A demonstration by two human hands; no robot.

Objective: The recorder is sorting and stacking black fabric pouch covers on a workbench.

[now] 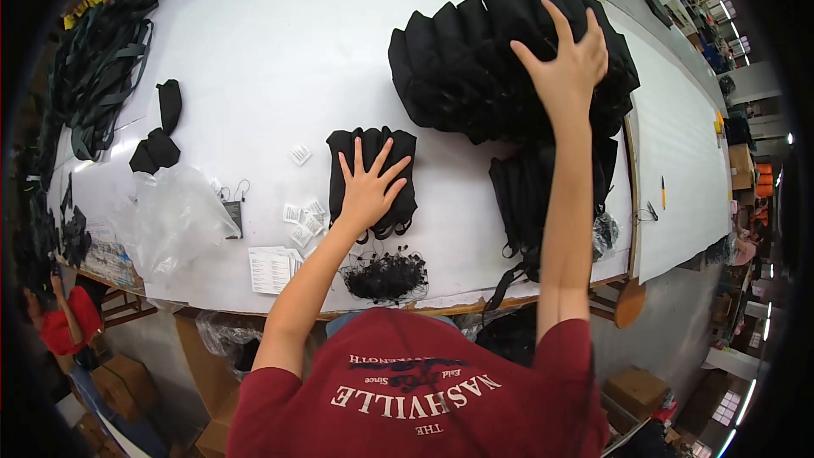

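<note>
My left hand (366,192) lies with spread fingers on top of a small row of black fabric pouches (398,214) at the middle of the white table. Farther off on the right, my right hand (566,72) rests with fingers splayed over a large heap of similar black pouches (458,59). Neither hand is closed around anything. Another stack of black fabric pieces (515,195) with straps sits nearer me, partly hidden by my right forearm. Just below my left hand is a tangle of thin black cords (386,277).
Small white packets (305,222) and printed cards (270,270) lie left of my left hand. Beyond them are a clear plastic bag (178,216), two black pouches (170,106) and a heap of black straps (102,68). A yellow pen (663,192) lies right. Another person (72,322) is at lower left.
</note>
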